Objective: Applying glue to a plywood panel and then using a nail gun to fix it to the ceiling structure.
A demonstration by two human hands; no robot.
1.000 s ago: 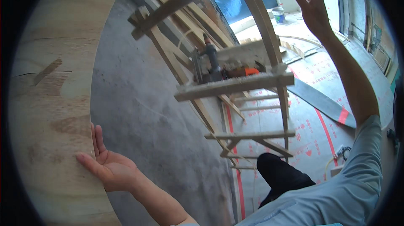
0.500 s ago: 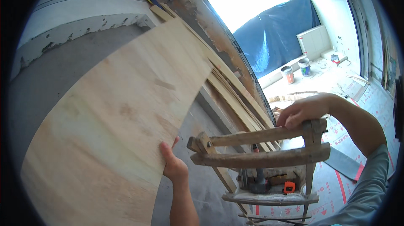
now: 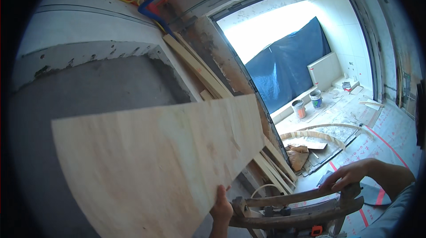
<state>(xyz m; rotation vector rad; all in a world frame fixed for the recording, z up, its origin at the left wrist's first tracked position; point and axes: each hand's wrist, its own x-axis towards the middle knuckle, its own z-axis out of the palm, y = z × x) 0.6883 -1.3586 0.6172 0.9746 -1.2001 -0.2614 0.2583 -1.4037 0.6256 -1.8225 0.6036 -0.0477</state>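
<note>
My left hand (image 3: 222,208) is closed on the lower right edge of a large pale plywood sheet (image 3: 155,162), thumb on its near face. The sheet stands tilted and fills the left and middle of the view. My right hand (image 3: 348,176) bends its fingers over the far top rail of a worn wooden stepladder (image 3: 293,218), at the rail's right end. Between and below the rails, an orange tape measure (image 3: 316,230) and dark tools partly show. The ladder's lower rungs lie outside the picture.
Long wood strips (image 3: 195,65) lean along the wall behind the sheet. Beyond a wide doorway stand two paint buckets (image 3: 299,109) and a dark blue plastic sheet (image 3: 288,60). Curved wood strips (image 3: 319,136) lie at the threshold. Printed protective film (image 3: 386,149) covers the floor at right.
The plywood sheet has turned clockwise, its upper edge now nearly level, and moved lower with my left hand. The view has tilted up, so the ladder and right hand appear lower.
</note>
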